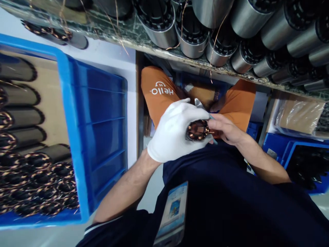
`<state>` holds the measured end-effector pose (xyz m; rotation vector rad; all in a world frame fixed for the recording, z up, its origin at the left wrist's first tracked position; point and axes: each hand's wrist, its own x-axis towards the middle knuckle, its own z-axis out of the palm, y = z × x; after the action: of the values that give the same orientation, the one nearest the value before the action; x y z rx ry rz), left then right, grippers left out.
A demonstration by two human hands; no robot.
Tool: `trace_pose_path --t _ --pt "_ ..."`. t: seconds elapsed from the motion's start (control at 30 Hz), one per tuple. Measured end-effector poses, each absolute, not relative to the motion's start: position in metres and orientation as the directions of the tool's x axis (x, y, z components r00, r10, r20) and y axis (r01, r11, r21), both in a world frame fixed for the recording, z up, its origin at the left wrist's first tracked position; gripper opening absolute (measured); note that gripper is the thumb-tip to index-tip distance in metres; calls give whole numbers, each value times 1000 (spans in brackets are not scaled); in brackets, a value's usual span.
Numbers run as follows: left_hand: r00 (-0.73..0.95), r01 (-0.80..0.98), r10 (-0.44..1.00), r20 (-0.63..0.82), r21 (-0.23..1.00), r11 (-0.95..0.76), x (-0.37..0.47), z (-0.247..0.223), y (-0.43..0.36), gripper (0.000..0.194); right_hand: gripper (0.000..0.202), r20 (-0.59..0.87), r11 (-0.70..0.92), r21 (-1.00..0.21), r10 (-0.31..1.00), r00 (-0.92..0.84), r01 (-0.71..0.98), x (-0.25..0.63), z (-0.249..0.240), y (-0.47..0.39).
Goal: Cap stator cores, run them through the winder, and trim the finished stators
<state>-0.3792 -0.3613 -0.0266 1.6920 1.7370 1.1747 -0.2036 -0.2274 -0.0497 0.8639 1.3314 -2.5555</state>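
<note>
Head view: just off the counter (pixel 151 49), the left hand (pixel 174 132) is wrapped round a wound cylinder (pixel 196 131), probably steadying it so its copper end faces the right hand (pixel 226 127). Those fingers bend in beside a teal-handled tool (pixel 215 141); whether they grip it, I cannot tell. Both forearms angle inward.

The left hand (pixel 178 132), in a white glove with its cuff at the wrist (pixel 151 158), points toward two o'clock from a bare forearm (pixel 123 190) that comes in from about eight o'clock, the back of the hand up and the fingers curved round in a closed grip. From about four o'clock the bare right forearm (pixel 264 161) angles toward ten, its ungloved right hand (pixel 226 128) bent inward, fingers partly curled and reaching toward nine, close against the gloved fingertips.
</note>
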Motion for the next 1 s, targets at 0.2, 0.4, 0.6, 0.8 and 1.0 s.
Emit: trace_pose_path --t 0.2,0.4,0.6,0.8,1.0 --pt "-461 536 884 80 819 205 -379 10 -387 72 79 -439 -408 -877 465 -769 254 -189 -44 -218" --pt "90 -272 971 -222 932 239 -380 -18 -371 40 58 -122 -123 -990 424 -897 76 -187 -20 -219" --pt "-72 -253 983 -171 956 147 -370 -5 -352 41 51 19 465 -877 290 -957 124 -172 32 -199" --pt "11 -210 953 -302 931 298 -375 16 -347 29 73 -92 742 -653 119 -989 150 -152 58 -186" --pt "34 -144 948 -315 937 317 -370 16 -346 24 63 -112 852 -518 25 -993 80 -148 67 -186"
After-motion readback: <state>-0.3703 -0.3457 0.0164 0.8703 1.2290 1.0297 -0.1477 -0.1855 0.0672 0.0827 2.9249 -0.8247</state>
